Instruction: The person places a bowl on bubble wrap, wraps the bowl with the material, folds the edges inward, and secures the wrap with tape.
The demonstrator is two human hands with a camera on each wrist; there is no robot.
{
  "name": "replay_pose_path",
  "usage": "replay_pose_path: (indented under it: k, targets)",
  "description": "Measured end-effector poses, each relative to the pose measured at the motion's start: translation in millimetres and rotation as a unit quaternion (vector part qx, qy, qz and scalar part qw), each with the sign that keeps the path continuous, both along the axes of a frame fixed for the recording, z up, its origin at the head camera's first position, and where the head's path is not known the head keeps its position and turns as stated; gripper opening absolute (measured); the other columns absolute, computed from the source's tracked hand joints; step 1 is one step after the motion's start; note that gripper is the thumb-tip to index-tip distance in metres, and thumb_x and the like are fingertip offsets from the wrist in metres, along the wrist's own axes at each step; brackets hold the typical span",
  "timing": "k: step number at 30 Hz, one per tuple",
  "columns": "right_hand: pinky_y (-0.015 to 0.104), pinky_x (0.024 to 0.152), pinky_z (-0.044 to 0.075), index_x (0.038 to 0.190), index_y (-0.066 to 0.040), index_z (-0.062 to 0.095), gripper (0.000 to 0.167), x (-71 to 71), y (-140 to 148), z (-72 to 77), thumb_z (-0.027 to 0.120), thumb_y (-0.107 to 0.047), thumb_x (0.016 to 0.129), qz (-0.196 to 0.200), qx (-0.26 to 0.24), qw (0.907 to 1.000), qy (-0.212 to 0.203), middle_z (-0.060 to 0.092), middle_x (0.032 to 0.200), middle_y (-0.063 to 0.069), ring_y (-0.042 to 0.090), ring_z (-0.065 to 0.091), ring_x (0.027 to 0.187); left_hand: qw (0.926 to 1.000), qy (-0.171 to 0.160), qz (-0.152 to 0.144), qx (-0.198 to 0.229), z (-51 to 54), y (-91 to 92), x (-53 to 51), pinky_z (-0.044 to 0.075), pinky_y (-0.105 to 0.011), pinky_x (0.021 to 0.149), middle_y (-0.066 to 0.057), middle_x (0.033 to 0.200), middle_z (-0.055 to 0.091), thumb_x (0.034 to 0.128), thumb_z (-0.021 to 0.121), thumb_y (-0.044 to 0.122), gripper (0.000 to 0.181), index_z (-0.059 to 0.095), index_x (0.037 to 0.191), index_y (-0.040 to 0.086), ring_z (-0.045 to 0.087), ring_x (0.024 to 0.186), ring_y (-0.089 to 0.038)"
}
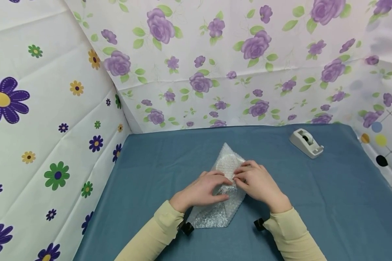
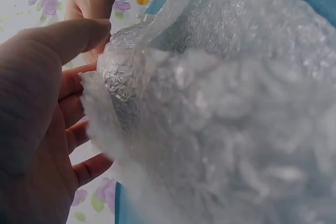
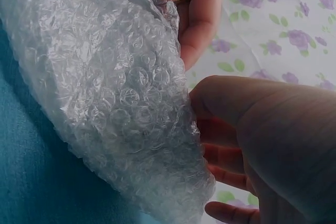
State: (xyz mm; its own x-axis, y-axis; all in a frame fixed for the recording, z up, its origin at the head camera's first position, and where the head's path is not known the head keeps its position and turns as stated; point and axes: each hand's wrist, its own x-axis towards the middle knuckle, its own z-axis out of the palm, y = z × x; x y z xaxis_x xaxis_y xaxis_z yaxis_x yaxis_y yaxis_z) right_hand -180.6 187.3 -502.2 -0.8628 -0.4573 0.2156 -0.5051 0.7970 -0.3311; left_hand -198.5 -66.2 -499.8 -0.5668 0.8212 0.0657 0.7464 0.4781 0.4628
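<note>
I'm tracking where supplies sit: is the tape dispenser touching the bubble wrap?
No, the tape dispenser stands on the blue cloth, apart from and to the right of the bubble wrap.

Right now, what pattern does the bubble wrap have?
The bubble wrap is clear, covered in round raised bubbles; best seen in the right wrist view.

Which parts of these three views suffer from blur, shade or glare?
Left wrist: the nearest bubble wrap is blurred, and the left hand looks dim; right wrist: mid-frame bubbles are sharper, white glints show toward the upper left, and the right hand is shaded; head: fairly even light, with the tape dispenser clear.
</note>
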Motion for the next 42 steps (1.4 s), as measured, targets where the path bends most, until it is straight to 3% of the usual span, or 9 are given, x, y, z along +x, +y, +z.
replay_pose_path:
  k: [6,13,15,18,23,26,32,37,42]
  targets:
    - [0.065,0.102,0.046,0.110,-0.020,0.086,0.014,1.6,-1,0.3,0.075,-0.026,0.103,-0.014,0.013,0.9998,-0.010,0.077,0.124,0.000,0.032,0.056,0.132,0.9998,0.000,-0.001,-0.021,3.9,0.4,-8.6,0.044,-0.046,0.106,0.012,0.135,0.068,0.1078,0.067,0.044,0.036,0.071,0.138,0.025,0.052,0.140,-0.011]
    - [0.067,0.100,0.043,0.111,-0.024,0.086,0.016,6.5,-7,5.1,0.072,-0.029,0.106,-0.026,0.026,0.9988,-0.033,0.075,0.128,-0.001,0.031,0.055,0.132,0.9996,0.000,0.000,-0.028,9.0,-6.5,-23.8,0.045,-0.047,0.105,0.011,0.128,0.068,0.1081,0.062,0.052,0.036,0.073,0.130,0.026,0.063,0.118,-0.007]
    - [0.068,0.101,0.043,0.112,-0.024,0.086,0.017,7.7,-9,6.5,0.071,-0.030,0.106,-0.028,0.025,0.9986,-0.038,0.075,0.129,-0.001,0.031,0.055,0.132,0.9993,-0.003,0.005,-0.036,9.9,-7.6,-26.0,0.045,-0.048,0.106,0.011,0.129,0.068,0.1081,0.060,0.054,0.040,0.072,0.133,0.024,0.063,0.117,-0.007]
    - [0.068,0.101,0.042,0.115,-0.024,0.085,0.017,9.3,-11,7.9,0.071,-0.029,0.106,-0.030,0.026,0.9984,-0.040,0.076,0.128,-0.002,0.031,0.055,0.132,0.9987,0.001,0.005,-0.051,11.7,-6.9,-26.8,0.044,-0.049,0.110,0.010,0.133,0.069,0.1089,0.058,0.054,0.042,0.073,0.135,0.025,0.060,0.129,-0.010]
    - [0.070,0.102,0.042,0.118,-0.023,0.085,0.019,11.2,-12,8.2,0.070,-0.028,0.107,-0.035,0.029,0.9982,-0.040,0.076,0.127,-0.002,0.032,0.054,0.133,0.9976,0.020,-0.011,-0.065,13.1,-5.3,-24.2,0.041,-0.052,0.115,0.011,0.134,0.071,0.1087,0.062,0.050,0.036,0.076,0.132,0.026,0.048,0.147,-0.016]
    - [0.070,0.103,0.041,0.119,-0.022,0.084,0.020,11.9,-13,7.5,0.069,-0.028,0.107,-0.039,0.032,0.9979,-0.040,0.076,0.128,-0.002,0.032,0.053,0.134,0.9967,0.025,-0.016,-0.075,11.6,-7.2,-21.3,0.039,-0.053,0.117,0.010,0.142,0.067,0.1067,0.066,0.049,0.041,0.071,0.140,0.025,0.042,0.152,-0.018]
    - [0.070,0.104,0.042,0.120,-0.020,0.084,0.022,11.7,-14,6.2,0.068,-0.029,0.108,-0.045,0.037,0.9975,-0.040,0.076,0.128,-0.001,0.031,0.053,0.135,0.9946,0.036,-0.032,-0.092,8.0,-17.6,-14.1,0.030,-0.056,0.124,0.001,0.171,0.039,0.1068,0.064,0.051,0.065,0.050,0.162,0.021,0.023,0.162,-0.021]
    - [0.069,0.103,0.044,0.120,-0.019,0.084,0.023,11.5,-15,6.6,0.067,-0.029,0.109,-0.044,0.033,0.9975,-0.045,0.076,0.128,-0.001,0.032,0.053,0.135,0.9967,0.020,-0.024,-0.075,4.1,-33.3,-6.2,0.023,-0.063,0.125,-0.004,0.178,0.019,0.1091,0.060,0.052,0.065,0.042,0.167,0.027,0.008,0.165,-0.027]
    - [0.069,0.102,0.045,0.120,-0.019,0.084,0.023,12.2,-15,7.1,0.066,-0.028,0.109,-0.041,0.031,0.9976,-0.047,0.076,0.128,-0.001,0.033,0.053,0.135,0.9987,-0.016,-0.010,-0.048,-2.0,-53.1,1.4,0.022,-0.069,0.123,-0.004,0.180,0.008,0.1095,0.060,0.049,0.062,0.042,0.166,0.033,0.004,0.165,-0.034]
